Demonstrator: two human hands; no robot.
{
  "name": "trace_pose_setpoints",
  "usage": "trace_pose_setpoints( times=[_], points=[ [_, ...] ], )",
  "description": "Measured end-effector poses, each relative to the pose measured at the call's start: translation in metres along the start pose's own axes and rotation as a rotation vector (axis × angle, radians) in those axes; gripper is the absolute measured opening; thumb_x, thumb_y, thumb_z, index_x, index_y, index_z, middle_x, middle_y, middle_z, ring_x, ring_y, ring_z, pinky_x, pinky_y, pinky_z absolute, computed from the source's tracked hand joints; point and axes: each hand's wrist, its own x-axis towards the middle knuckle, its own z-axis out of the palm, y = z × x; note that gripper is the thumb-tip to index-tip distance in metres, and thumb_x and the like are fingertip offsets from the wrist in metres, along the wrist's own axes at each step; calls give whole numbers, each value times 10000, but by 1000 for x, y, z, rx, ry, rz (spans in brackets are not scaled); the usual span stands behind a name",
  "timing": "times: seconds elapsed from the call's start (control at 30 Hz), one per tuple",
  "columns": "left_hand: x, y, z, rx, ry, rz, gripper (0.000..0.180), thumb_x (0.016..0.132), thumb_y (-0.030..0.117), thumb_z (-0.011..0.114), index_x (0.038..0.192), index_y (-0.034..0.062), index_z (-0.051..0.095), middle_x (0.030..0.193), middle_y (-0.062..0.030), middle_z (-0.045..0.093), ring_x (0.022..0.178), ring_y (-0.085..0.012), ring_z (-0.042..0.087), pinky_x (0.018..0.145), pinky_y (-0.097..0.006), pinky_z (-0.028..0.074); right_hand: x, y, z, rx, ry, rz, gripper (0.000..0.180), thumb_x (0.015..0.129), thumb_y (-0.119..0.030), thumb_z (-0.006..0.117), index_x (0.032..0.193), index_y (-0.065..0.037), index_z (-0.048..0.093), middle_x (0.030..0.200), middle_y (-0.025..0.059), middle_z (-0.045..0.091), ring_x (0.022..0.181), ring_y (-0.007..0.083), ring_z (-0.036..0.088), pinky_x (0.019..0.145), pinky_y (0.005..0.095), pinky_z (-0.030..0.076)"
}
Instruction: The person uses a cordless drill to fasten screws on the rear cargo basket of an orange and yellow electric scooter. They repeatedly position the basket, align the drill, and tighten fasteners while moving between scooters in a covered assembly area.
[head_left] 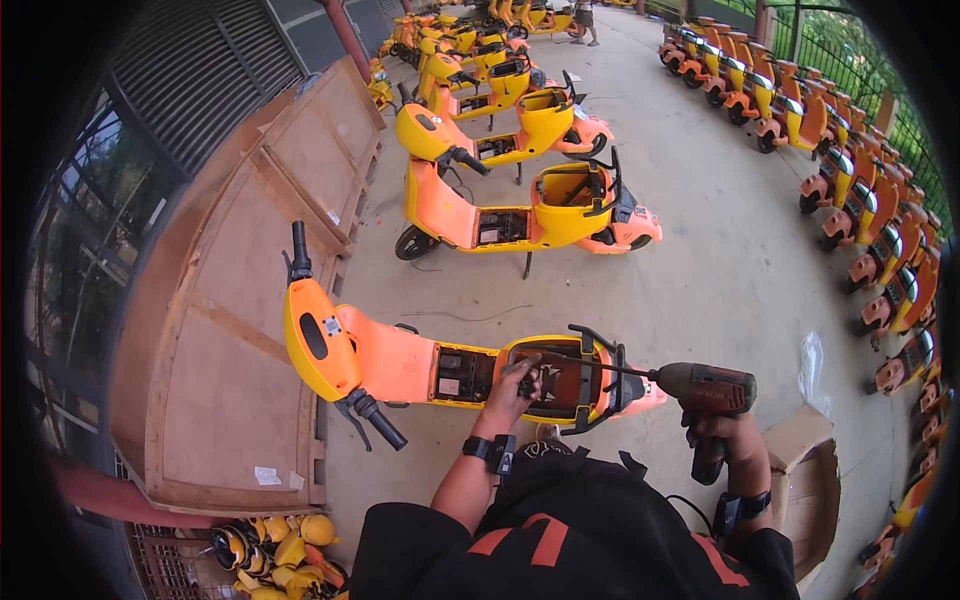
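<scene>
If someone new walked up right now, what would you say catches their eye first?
Probably the orange and yellow scooter just ahead, seat off, with the left hand in its open compartment. The right hand aims a red power drill into it. Rows of matching scooters line the right side.

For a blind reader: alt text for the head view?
Right hand drives a power drill into an orange scooter's open seat bay while the left hand steadies inside it. More scooters stand behind.
</scene>
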Motion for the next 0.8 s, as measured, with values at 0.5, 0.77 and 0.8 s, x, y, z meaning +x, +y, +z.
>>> trace_pose_setpoints(
  times=[0.5,0.77,0.8],
  points=[
    [22,-17,29,276,-95,-66,242,960,326,638,925,90,599,716,-2,518,576,-101,500,445,-221,357,-47,18,-25,129,46,-16,546,630,-84,708,1160,-3,604,868,122,663,645,214,635,579,340,534],
    [43,-13,5,514,-232,-370,344,923,412,672,863,93,558,710,6,521,547,-65,474,439,-194,336,-42,32,-54,-34,-56,54,551,678,-5,732,1209,-13,585,942,120,674,718,189,654,635,329,542],
    [46,-20,1,469,-226,-425,344,923,409,673,856,94,551,710,8,518,539,-63,464,438,-198,335,-43,34,-56,-66,-61,64,556,679,1,733,1214,-14,583,949,118,674,721,185,654,641,326,542]
  ],
)
